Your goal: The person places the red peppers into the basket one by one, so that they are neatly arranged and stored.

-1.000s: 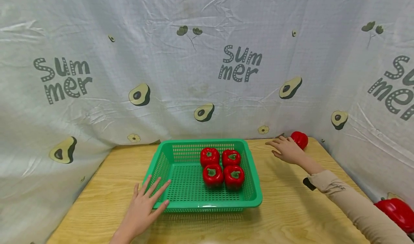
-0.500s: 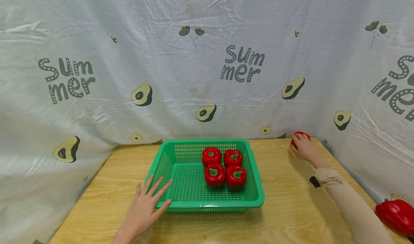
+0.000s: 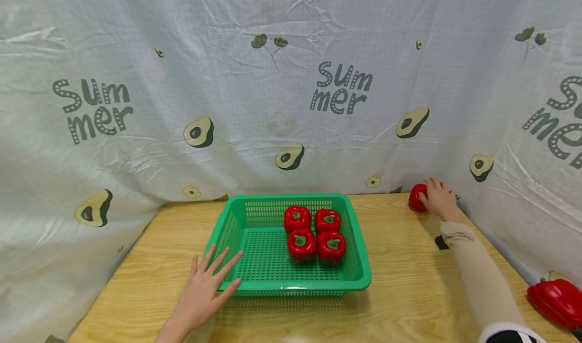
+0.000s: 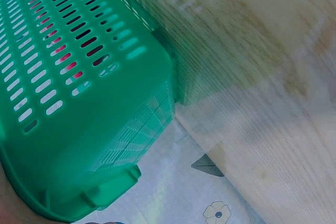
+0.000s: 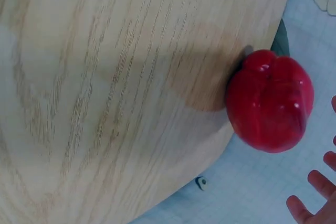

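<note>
My left hand (image 3: 200,292) lies over the front left corner of a green plastic basket (image 3: 291,286), fingers spread. The basket's slotted wall (image 4: 79,114) fills much of the left wrist view. At the table's far right corner is a red bell pepper (image 3: 417,198). Beside that pepper, on its right, is my right hand (image 3: 441,200). In the right wrist view a gap shows between the pepper (image 5: 270,100) and the loosely extended fingers (image 5: 320,182). Several red bell peppers (image 3: 302,245) sit in the basket's right half.
Another red pepper (image 3: 556,302) lies at the right edge of the view. A small black object (image 3: 441,242) shows beside the right wrist. Printed cloth (image 3: 254,131) hangs behind and on both sides of the wooden table (image 3: 391,302).
My right hand reached over to the far pepper, covering it half a second ago, and now has shifted to its right side. The left hand and basket stay put.
</note>
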Tool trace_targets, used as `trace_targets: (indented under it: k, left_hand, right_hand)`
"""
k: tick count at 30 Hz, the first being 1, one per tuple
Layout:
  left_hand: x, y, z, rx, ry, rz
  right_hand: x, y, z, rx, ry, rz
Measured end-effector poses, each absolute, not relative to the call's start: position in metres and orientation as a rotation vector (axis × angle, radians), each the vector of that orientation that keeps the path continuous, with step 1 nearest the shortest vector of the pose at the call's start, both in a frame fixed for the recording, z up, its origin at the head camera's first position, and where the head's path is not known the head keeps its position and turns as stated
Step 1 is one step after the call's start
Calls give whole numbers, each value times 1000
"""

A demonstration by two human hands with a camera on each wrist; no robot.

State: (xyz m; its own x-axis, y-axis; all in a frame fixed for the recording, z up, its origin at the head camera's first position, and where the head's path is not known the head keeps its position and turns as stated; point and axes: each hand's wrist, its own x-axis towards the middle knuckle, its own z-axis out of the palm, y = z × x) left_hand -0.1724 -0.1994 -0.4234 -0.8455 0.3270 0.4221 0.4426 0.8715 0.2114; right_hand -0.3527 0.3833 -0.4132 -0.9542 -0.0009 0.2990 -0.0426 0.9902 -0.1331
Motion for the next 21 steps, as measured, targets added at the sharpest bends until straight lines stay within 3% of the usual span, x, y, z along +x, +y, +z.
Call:
trace_targets:
  k: [21]
  left_hand:
    - [-172, -198, -421, -559, -2679, -439]
  right_hand:
    - [-351, 388, -429, 25, -2924, 257]
